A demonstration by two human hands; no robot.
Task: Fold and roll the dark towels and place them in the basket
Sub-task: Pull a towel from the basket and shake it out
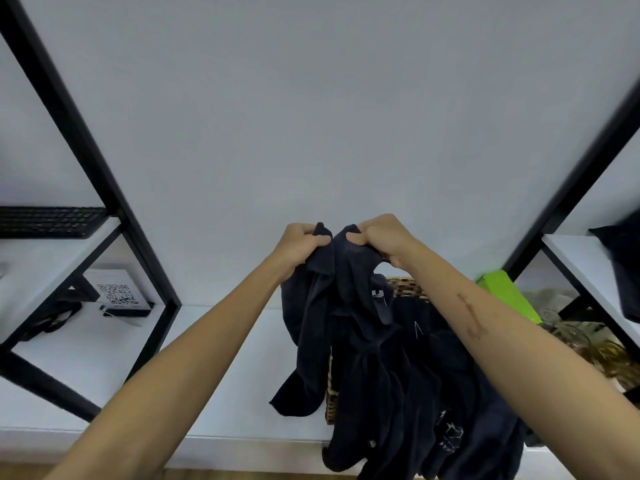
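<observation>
A dark navy towel [346, 306] hangs in the air in front of me, bunched and crumpled. My left hand [299, 245] grips its top edge on the left, and my right hand [375, 237] grips the top edge just beside it. Behind and below the towel stands a woven wicker basket [407, 287], mostly hidden, with more dark towels [460, 393] spilling over its rim and down its front. Another dark cloth [623, 268] lies on the white shelf at the right edge.
A white table [225, 358] lies under the basket, against a white wall. Black metal shelf frames [104, 168] stand on both sides. The left shelf holds a black keyboard [48, 221]; a QR-code card [117, 294] leans below. A green object [509, 294] and glassware [571, 334] sit at right.
</observation>
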